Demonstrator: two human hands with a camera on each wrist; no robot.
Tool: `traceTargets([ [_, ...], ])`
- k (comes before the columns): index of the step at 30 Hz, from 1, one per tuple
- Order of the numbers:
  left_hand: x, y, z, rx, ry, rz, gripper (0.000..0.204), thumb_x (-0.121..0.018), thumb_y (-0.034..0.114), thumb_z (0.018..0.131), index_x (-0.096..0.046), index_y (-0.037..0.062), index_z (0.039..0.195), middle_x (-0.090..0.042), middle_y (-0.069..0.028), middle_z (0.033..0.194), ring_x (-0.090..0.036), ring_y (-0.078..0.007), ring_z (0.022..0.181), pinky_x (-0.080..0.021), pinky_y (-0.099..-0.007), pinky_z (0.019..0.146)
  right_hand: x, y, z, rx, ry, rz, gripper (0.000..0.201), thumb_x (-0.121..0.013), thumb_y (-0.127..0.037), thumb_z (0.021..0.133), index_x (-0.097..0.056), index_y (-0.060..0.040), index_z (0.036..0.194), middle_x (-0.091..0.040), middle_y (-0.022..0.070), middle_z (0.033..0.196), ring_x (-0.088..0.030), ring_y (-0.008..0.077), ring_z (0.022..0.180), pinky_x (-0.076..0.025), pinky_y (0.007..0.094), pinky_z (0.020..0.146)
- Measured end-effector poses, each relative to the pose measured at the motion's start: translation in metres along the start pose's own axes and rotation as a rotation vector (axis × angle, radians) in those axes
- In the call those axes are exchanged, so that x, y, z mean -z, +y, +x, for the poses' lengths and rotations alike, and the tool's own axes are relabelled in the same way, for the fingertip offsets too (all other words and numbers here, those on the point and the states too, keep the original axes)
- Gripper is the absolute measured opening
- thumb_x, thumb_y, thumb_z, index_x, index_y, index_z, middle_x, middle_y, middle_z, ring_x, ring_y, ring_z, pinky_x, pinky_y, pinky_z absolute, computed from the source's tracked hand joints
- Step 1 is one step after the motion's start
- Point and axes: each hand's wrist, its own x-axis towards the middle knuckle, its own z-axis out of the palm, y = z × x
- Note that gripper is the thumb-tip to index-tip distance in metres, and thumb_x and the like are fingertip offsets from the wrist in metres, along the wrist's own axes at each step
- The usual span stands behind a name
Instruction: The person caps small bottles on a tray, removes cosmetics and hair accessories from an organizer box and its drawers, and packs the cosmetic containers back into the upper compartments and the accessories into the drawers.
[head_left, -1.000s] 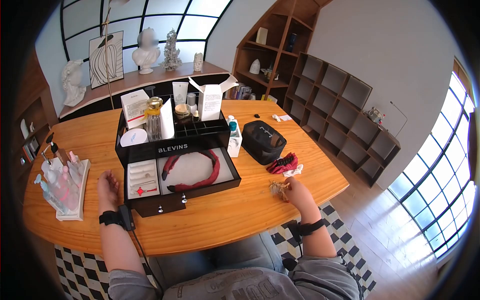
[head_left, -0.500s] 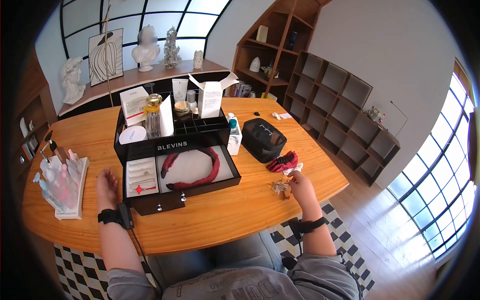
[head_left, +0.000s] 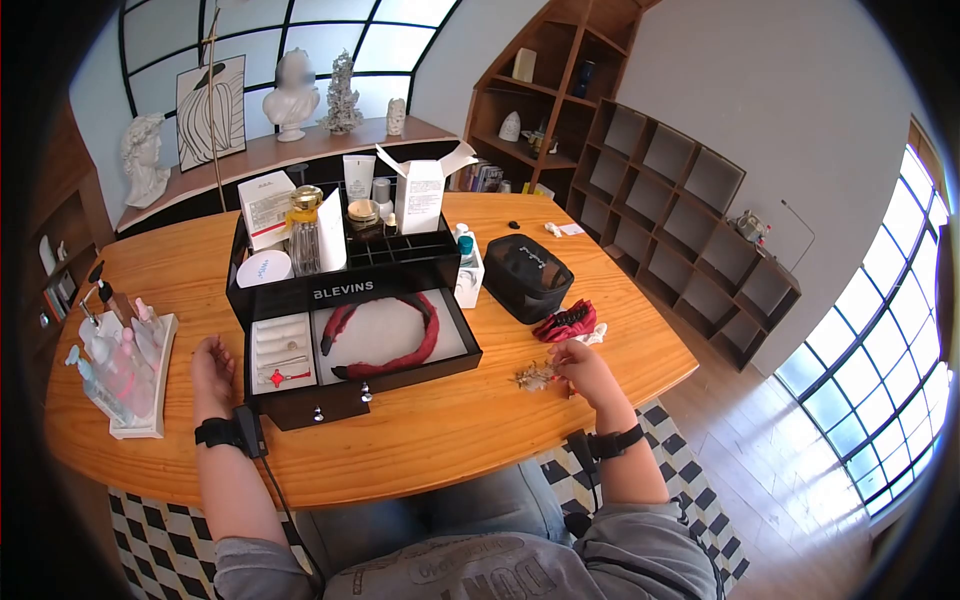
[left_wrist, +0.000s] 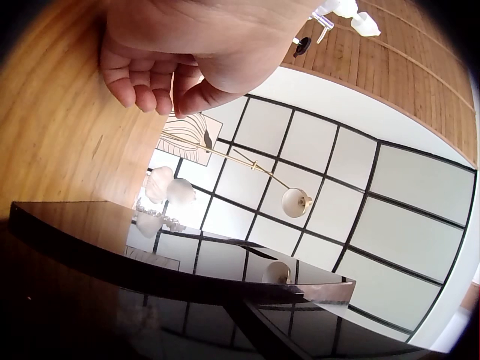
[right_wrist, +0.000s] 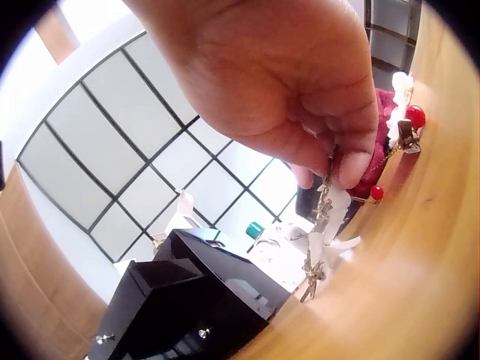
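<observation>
Between thumb and fingertips my right hand (head_left: 588, 372) pinches a metallic hair ornament (head_left: 536, 376) with pale flower or butterfly shapes. The right wrist view shows that ornament (right_wrist: 321, 225) hanging from the fingertips close to the tabletop, with red beads (right_wrist: 377, 193) dangling nearby. My left hand (head_left: 212, 372) rests idle on the table, fingers loosely curled and empty, left of the black organizer's drawer (head_left: 470, 356). In the pulled-out drawer lie a red headband (head_left: 392, 366) and a red-ended hair piece (head_left: 278, 378).
Behind the drawer stands the black organizer (head_left: 300, 290) with bottles and boxes. A bottle tray (head_left: 160, 400) is at the left. Right of the organizer are a white holder (head_left: 468, 288), a black mesh bag (head_left: 528, 280), a red scrunchie (head_left: 566, 322) and a white one (head_left: 592, 335).
My right hand has shifted slightly left and up with the ornament, which now extends left of the fingertips. The left hand stays almost where it was.
</observation>
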Motion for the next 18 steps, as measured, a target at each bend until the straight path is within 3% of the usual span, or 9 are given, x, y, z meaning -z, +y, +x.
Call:
traceTargets([
  [8,0.0,-0.001,0.001,-0.008,-0.006,0.003,0.009,-0.057,0.023,0.089,-0.062,0.0161,0.092,-0.055,0.0057,0.076,-0.051,-0.0085,0.067,-0.043,-0.0238,0.064,-0.005,-0.007,0.0,0.068,0.019,-0.333,0.026,-0.053,0.001,0.081,-0.061,-0.0052,0.105,-0.059,0.0031,0.084,-0.06,0.015,0.071,-0.047,0.0263,0.063],
  [10,0.002,-0.002,0.003,-0.013,-0.02,0.007,0.009,-0.057,0.023,0.089,-0.062,0.0161,0.092,-0.054,0.0058,0.076,-0.051,-0.0085,0.067,-0.043,-0.0235,0.064,-0.004,-0.012,0.001,-0.015,-0.019,-0.429,0.026,-0.054,-0.001,0.082,-0.062,-0.0055,0.107,-0.062,0.0069,0.082,-0.06,0.0168,0.071,-0.047,0.0279,0.062],
  [18,0.003,-0.002,0.005,-0.022,-0.041,-0.022,0.011,-0.057,0.022,0.088,-0.063,0.0147,0.094,-0.054,0.0055,0.077,-0.05,-0.0086,0.067,-0.042,-0.0232,0.063,-0.002,-0.019,0.001,-0.018,-0.007,-0.304,0.025,-0.058,-0.002,0.082,-0.061,-0.006,0.106,-0.062,0.0065,0.081,-0.062,0.0171,0.071,-0.048,0.0286,0.062],
])
